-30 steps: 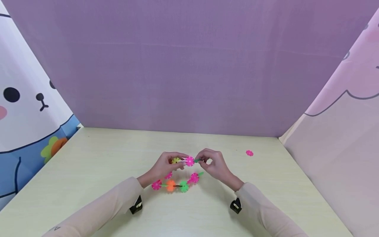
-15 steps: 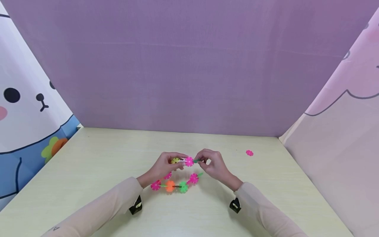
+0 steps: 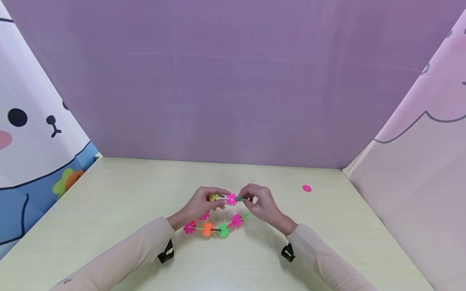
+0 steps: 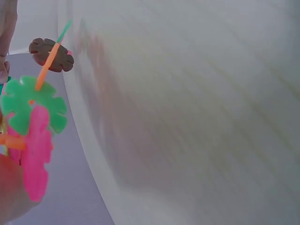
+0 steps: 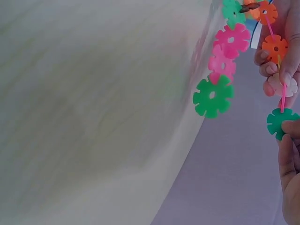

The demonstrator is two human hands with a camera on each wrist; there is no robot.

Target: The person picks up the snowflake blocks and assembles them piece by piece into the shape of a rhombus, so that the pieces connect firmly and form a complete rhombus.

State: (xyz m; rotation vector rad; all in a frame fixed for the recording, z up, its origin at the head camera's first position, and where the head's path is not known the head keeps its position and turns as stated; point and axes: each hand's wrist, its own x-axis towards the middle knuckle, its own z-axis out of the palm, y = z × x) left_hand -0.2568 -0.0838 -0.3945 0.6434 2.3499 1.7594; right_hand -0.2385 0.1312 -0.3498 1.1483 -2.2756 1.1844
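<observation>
A chain of interlocking plastic snowflake discs hangs between my hands. My left hand (image 3: pixel 204 202) grips the chain beside a pink disc (image 3: pixel 231 199); its fingers surround a white disc (image 5: pixel 291 86) in the right wrist view. A yellow disc (image 3: pixel 214 197) shows inside that grip. With thumb and fingertips, my right hand (image 3: pixel 263 203) pinches a dark green disc (image 5: pixel 275 121), which meets the pink one edge-on. Below, the rest of the chain curves through a pink disc (image 3: pixel 189 227), an orange disc (image 3: pixel 207 229), a green disc (image 3: pixel 223 230) and another pink disc (image 3: pixel 237 220), ending light green.
One loose pink disc (image 3: pixel 307 188) lies on the pale wooden table (image 3: pixel 145 178) at the back right. A purple cloth (image 3: pixel 233 89) stands behind the table, with cartoon-printed sheets on both sides. Black wrist straps show under both sleeves.
Both hands and the chain have drifted very slightly left. The grips stay the same, and the loose pink disc has not moved.
</observation>
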